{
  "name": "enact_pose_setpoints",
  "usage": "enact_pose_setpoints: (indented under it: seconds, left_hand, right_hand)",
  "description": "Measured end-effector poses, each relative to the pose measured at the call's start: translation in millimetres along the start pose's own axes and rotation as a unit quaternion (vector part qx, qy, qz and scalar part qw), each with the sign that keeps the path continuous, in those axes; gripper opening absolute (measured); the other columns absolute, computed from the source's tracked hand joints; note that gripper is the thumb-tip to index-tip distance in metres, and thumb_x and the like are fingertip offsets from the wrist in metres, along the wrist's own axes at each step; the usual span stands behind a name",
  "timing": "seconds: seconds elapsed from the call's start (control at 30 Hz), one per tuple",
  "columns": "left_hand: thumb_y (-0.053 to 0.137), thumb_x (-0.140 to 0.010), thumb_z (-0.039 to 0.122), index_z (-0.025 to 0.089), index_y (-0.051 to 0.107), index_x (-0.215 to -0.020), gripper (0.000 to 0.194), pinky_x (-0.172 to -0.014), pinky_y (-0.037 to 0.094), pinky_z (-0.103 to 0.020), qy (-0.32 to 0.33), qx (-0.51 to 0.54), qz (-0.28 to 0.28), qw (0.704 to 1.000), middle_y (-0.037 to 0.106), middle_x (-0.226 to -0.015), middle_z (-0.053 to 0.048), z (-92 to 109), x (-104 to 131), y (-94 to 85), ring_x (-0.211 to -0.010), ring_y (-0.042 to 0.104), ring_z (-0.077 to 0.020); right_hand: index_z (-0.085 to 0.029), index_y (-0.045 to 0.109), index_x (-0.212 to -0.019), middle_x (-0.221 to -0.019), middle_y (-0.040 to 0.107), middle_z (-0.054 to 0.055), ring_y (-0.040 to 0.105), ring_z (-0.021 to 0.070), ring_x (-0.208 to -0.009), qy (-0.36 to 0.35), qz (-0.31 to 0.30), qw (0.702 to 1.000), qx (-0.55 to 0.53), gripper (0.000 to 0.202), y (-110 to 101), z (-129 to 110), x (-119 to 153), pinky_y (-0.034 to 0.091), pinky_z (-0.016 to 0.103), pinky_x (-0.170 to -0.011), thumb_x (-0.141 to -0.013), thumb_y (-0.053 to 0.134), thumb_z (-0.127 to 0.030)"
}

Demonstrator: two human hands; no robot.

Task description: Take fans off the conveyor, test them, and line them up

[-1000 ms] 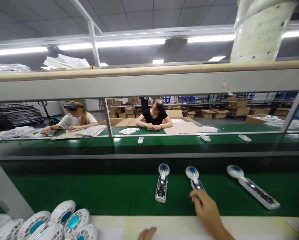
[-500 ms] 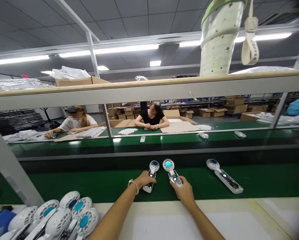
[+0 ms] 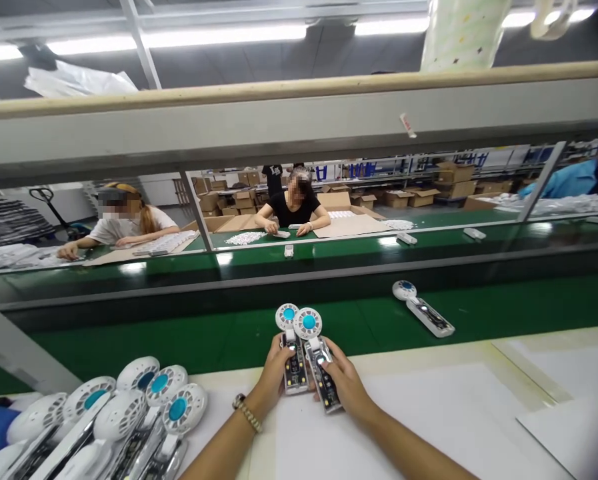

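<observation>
My left hand [image 3: 277, 365] is closed on a white handheld fan [image 3: 295, 373] with a round head, turquoise centre and exposed circuit board in its handle. A second such fan [image 3: 323, 383] is in my right hand [image 3: 346, 379], whose thumb lies on the board. Both fans are held side by side over the near edge of the green belt [image 3: 219, 333], their heads touching or overlapping. Another fan [image 3: 430, 316] lies on the belt to the right. At the lower left, several similar fans [image 3: 121, 415] are heaped together.
White sheets [image 3: 429, 413] cover the near worktop [image 3: 229, 393]. A metal beam [image 3: 229, 127] crosses above, with a slanted post [image 3: 13, 340] at left. Across the belt sit two people [image 3: 293, 207] [image 3: 129, 223] by small white parts [image 3: 245, 238].
Both hands have lifted their fans off the belt, drawn them nearer and brought them together. The view has tilted down, and the person opposite has parted their hands.
</observation>
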State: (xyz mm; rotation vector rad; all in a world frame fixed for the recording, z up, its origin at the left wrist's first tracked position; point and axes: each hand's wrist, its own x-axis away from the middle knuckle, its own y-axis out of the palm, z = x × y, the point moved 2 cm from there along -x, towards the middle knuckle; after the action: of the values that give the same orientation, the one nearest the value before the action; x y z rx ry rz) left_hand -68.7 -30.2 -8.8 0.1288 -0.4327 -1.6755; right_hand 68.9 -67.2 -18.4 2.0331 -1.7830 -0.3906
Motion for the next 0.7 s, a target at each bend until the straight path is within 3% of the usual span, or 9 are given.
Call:
enact_pose_setpoints:
  seconds: [0.23,0.4,0.5,0.7]
  left_hand:
    - [0.058,-0.062,0.016,0.020,0.038,-0.098,0.041,-0.064,0.050,-0.032,0.019,-0.045,-0.034,0.998,0.057,-0.083,-0.003,-8,5,-3.0,-0.072,0.061,-0.0186]
    - [0.058,-0.068,0.017,0.018,0.038,-0.103,0.040,-0.070,0.049,-0.034,0.011,-0.053,-0.072,0.996,0.057,-0.084,-0.004,-9,5,-5.1,-0.076,0.060,-0.0186]
    - [0.060,-0.068,0.018,0.018,0.036,-0.105,0.043,-0.071,0.048,-0.035,0.018,-0.049,-0.069,0.996,0.057,-0.089,-0.006,-9,4,-6.2,-0.079,0.060,-0.0198]
    - [0.061,-0.068,0.019,0.018,0.037,-0.106,0.045,-0.075,0.047,-0.035,0.013,-0.067,-0.071,0.995,0.056,-0.093,-0.007,-8,4,-4.7,-0.082,0.059,-0.0204]
  right_hand:
    - [-0.023,0.028,-0.128,-0.106,0.061,0.008,0.063,0.0250,-0.075,0.021,0.031,0.999,0.004,0.074,-12,9,-8,0.052,0.040,-0.064,-0.067,0.064,-0.043]
    - [-0.021,0.038,-0.123,-0.114,0.057,0.009,0.053,0.0278,-0.104,-0.039,0.034,0.998,0.042,0.065,-17,9,-11,0.041,0.041,-0.089,-0.069,0.064,-0.045]
    - [-0.022,0.035,-0.126,-0.119,0.054,0.009,0.051,0.0283,-0.107,-0.006,0.027,0.999,0.037,0.067,-18,6,-11,0.042,0.041,-0.089,-0.070,0.064,-0.045]
    - [-0.023,0.040,-0.124,-0.124,0.050,0.008,0.045,0.0268,-0.114,-0.009,0.029,0.999,0.029,0.063,-19,-3,-8,0.038,0.040,-0.094,-0.070,0.066,-0.043]
